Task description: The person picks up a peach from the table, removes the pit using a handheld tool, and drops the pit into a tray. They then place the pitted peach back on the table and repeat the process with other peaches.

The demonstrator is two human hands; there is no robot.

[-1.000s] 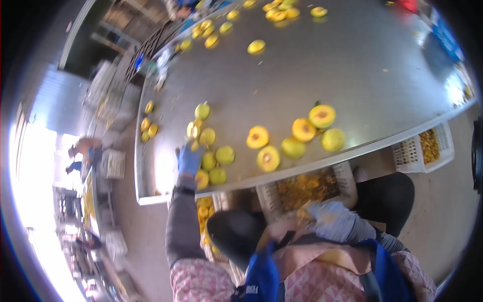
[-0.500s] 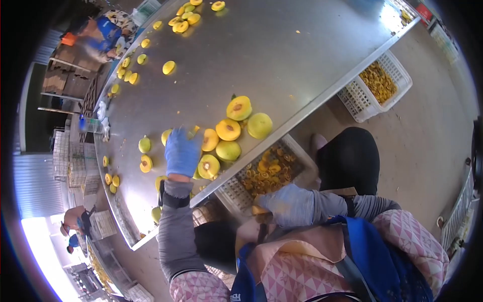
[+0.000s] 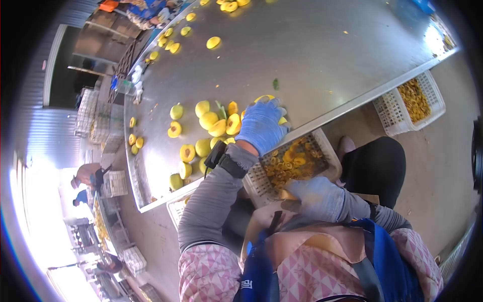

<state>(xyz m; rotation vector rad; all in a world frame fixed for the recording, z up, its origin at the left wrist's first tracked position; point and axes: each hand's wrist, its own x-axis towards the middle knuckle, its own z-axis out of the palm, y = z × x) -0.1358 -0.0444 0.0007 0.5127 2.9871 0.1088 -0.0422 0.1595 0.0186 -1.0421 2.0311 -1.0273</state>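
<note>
My left hand (image 3: 261, 125), in a blue glove, is curled over yellow peach halves on the metal table (image 3: 302, 60). One yellow peach piece (image 3: 264, 98) shows beyond the fingertips; the palm side is hidden. Left of it lie cut peaches, among them a half with a reddish centre (image 3: 233, 124), a whole-looking yellow-green peach (image 3: 202, 107) and a green leaf (image 3: 221, 109). My right hand (image 3: 317, 199), in a pale blue glove and blurred, is closed low before my apron around a small tan-ended object I cannot make out. It is just below a white crate (image 3: 254, 185) of orange-brown scraps.
A second white crate (image 3: 390, 118) of scraps stands on the floor at the right. More peaches (image 3: 214, 42) are scattered along the table's far side. A person in patterned clothes (image 3: 146, 12) is at the far edge. Stacked crates (image 3: 88, 113) stand at the left.
My left hand has moved right along the table to the peaches near the edge. The camera view has turned, shifting the table. My right hand remains low by the crate.
</note>
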